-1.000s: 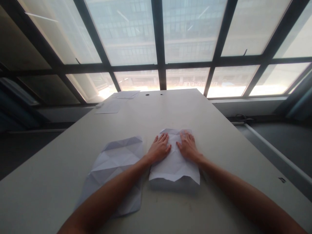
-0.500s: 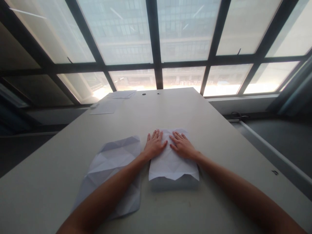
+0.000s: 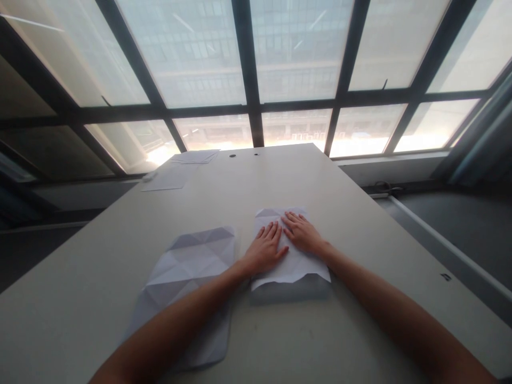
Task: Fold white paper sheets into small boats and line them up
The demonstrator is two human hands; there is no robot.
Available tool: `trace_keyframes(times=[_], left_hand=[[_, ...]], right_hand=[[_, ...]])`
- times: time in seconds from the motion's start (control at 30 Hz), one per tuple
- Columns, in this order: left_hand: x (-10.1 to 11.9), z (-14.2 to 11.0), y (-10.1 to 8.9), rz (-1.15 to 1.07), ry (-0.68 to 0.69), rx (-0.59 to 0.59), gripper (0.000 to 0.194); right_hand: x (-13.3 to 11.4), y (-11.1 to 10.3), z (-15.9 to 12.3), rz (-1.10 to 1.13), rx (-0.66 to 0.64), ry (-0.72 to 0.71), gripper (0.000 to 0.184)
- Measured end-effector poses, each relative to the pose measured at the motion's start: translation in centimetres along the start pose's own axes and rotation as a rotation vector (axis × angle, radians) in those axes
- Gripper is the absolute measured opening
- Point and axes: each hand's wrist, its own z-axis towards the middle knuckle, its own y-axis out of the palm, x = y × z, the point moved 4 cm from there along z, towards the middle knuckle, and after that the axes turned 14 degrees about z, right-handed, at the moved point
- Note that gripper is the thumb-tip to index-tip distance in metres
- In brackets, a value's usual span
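Note:
A creased white sheet of paper point(image 3: 292, 266) lies in front of me, its near edge wavy and lifted off the table with a shadow below. My left hand point(image 3: 267, 248) rests flat on the left half of this sheet, fingers stretched out and pointing away. Close beside it, my right hand point(image 3: 302, 233) lies palm down on the upper right part, fingers extended. Neither hand grips anything. To the left is a larger creased white sheet point(image 3: 192, 261) with a grid of fold lines; my left forearm passes over it and hides part of it.
The white table point(image 3: 344, 240) stretches away to a wall of dark-framed windows point(image 3: 252, 69). Several flat white papers point(image 3: 166, 178) lie at its far left corner. Two dark holes show near the far edge. A small dark mark point(image 3: 445, 277) is at the right edge.
My left hand has slid toward me and to the right over the sheet, uncovering its far left corner. My right hand stays on the paper, slightly shifted. The view has turned a little.

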Motion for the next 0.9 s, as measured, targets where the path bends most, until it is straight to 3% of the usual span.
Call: trace_keyframes(times=[0.13,0.3,0.5,0.73,0.9], left_hand=[[-0.2,0.1,0.3,0.026,-0.028,-0.002,0.061],[-0.5,0.2,0.8,0.044,-0.049,-0.004,0.057],[-1.2,0.4,0.6,0.047,-0.079,-0.003,0.060],[0.6,-0.4,-0.9,0.037,-0.009,0.060,0.056],[1.1,-0.3,-0.5,-0.027,0.025,0.016,0.057]], right_hand=[[-1.5,0.2,-1.1,-0.063,0.065,0.053,0.048],[-4.0,1.6,-5.2,-0.050,0.031,0.053,0.055],[-3.8,0.5,-9.0,-0.029,-0.058,-0.003,0.058],[-2.7,0.6,-8.0,-0.075,-0.052,0.045,0.059],[-2.4,0.6,-5.4,-0.087,-0.105,0.096,0.061]])
